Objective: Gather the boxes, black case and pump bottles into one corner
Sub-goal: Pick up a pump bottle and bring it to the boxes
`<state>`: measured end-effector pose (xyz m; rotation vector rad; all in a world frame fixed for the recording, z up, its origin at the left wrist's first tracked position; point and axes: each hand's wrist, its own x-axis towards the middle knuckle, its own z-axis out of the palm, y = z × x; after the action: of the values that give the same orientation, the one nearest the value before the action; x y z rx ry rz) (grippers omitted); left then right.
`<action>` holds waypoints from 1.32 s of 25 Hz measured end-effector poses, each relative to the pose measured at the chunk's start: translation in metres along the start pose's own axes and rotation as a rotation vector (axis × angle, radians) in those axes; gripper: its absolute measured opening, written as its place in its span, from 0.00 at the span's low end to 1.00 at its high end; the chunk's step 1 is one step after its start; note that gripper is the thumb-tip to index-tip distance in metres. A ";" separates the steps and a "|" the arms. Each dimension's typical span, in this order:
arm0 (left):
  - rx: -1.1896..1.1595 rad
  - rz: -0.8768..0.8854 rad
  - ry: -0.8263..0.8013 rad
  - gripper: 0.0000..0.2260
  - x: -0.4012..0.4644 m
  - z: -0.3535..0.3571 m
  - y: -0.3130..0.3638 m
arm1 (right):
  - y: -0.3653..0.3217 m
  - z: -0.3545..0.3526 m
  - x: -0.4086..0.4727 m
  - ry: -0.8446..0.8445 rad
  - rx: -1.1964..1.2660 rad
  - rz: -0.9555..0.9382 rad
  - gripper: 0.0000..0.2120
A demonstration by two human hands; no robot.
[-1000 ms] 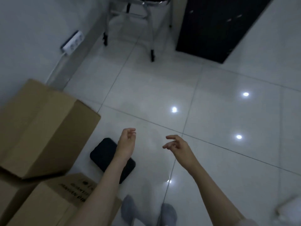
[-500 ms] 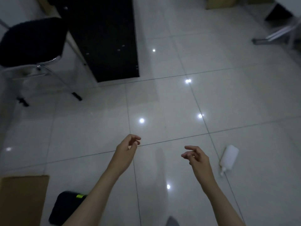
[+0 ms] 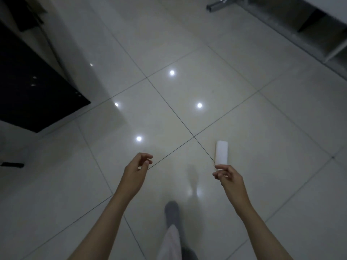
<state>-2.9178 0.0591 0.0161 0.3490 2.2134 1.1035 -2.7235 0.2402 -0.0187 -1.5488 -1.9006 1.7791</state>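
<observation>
A white pump bottle point(image 3: 221, 152) lies on its side on the pale tiled floor, just beyond my right hand. My right hand point(image 3: 228, 177) hovers in front of the bottle's near end with fingers loosely curled and apart, holding nothing; its fingertips hide the pump end. My left hand point(image 3: 137, 170) hangs at centre left, empty, fingers loosely curled. The boxes and the black case are out of view.
A black cabinet point(image 3: 33, 87) stands at the left. A metal furniture foot point(image 3: 217, 3) and a white shelf unit point(image 3: 309, 29) run along the top right. My grey-socked foot point(image 3: 171, 212) is on the floor between my arms.
The view has swung right, away from the boxes and black case, which have left the frame. The white bottle has come close, right in front of my right hand.
</observation>
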 end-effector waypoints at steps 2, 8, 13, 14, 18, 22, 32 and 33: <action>0.018 0.000 -0.041 0.11 0.032 0.020 0.008 | 0.010 -0.011 0.026 0.077 0.005 0.040 0.14; 0.128 0.047 -0.215 0.09 0.125 0.102 0.003 | 0.063 -0.022 0.125 0.282 -0.080 0.164 0.10; 0.233 0.081 -0.324 0.10 0.193 0.181 -0.046 | 0.158 -0.006 0.220 0.328 -0.270 0.321 0.18; 0.248 0.085 -0.338 0.10 0.205 0.195 -0.057 | 0.174 -0.001 0.238 0.296 -0.310 0.362 0.23; 0.277 0.105 -0.374 0.09 0.244 0.243 -0.103 | 0.229 0.029 0.296 0.152 -0.444 0.468 0.42; 0.303 0.116 -0.407 0.09 0.266 0.271 -0.127 | 0.258 0.041 0.321 0.239 -0.430 0.468 0.41; 0.745 0.516 -0.599 0.21 0.213 0.277 -0.028 | 0.157 -0.045 0.231 -0.067 -0.541 0.185 0.31; 0.814 0.555 -0.600 0.26 0.204 0.275 -0.013 | 0.136 -0.054 0.219 -0.140 -0.587 0.109 0.31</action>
<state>-2.8969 0.3209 -0.2036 1.4876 1.9270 0.1896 -2.7130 0.4027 -0.2251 -1.7512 -2.6239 1.4700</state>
